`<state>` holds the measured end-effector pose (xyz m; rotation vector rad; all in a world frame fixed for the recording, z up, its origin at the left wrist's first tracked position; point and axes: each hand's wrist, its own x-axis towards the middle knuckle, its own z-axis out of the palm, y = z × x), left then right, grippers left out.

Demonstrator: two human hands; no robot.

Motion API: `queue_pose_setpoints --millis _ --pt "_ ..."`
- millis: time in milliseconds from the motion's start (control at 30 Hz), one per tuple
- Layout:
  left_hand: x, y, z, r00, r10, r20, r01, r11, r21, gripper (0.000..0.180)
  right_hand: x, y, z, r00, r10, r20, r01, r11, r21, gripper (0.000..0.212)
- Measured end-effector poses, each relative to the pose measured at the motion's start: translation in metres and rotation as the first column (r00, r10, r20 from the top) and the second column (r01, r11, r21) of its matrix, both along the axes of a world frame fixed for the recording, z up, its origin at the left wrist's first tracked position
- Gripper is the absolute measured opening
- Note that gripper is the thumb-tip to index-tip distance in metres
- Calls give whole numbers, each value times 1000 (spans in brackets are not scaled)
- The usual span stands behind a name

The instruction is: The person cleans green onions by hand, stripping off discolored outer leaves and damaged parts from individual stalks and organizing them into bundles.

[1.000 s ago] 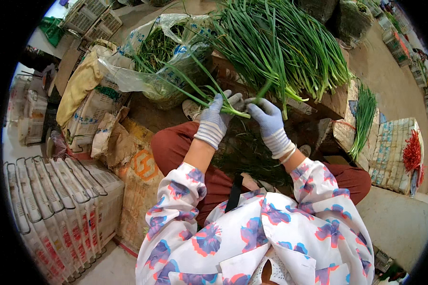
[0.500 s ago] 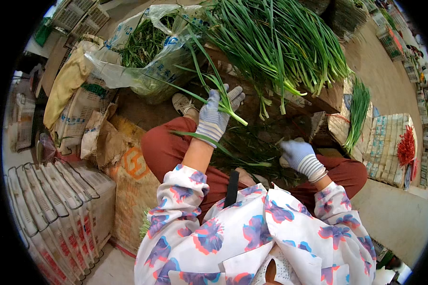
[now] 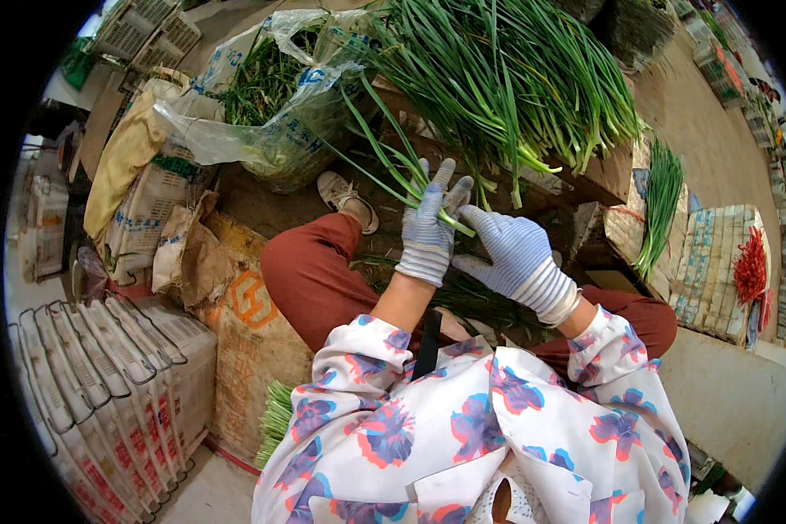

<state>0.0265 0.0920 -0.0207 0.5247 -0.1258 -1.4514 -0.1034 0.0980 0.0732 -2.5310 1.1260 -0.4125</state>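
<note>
In the middle of the head view, my gloved left hand (image 3: 428,231) holds a green onion (image 3: 459,227) between thumb and fingers. Its pale root end points right and its long leaves reach up and left. My right hand (image 3: 522,258), in a matching blue-and-white striped glove, is at that pale end. Its thumb and forefinger are apart, and whether the fingertips touch the stalk is hard to tell. A large heap of green onions (image 3: 515,83) lies just beyond both hands, pale ends toward me.
A clear plastic bag (image 3: 275,144) of leafy trimmings stands at the far left. Loose leaves (image 3: 489,306) lie under my hands. At right are a smaller green bundle (image 3: 662,205) and red ties (image 3: 749,269) on stacked cartons (image 3: 707,288). White crates (image 3: 122,384) stand at near left.
My right hand has risen from beside my right knee to the onion's pale end. My left hand has shifted slightly right with the onion; a loose leaf across its wrist is gone.
</note>
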Motion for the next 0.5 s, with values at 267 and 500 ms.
queue_pose_setpoints --millis 267,500 --pt "5 -10 -3 960 12 -279 62 965 255 14 -21 6 1 968 190 -164 -230 935 -271 24" --pt "91 -33 -27 922 53 -383 26 980 198 40 -90 33 83 932 362 -37 -362 932 -2 27"
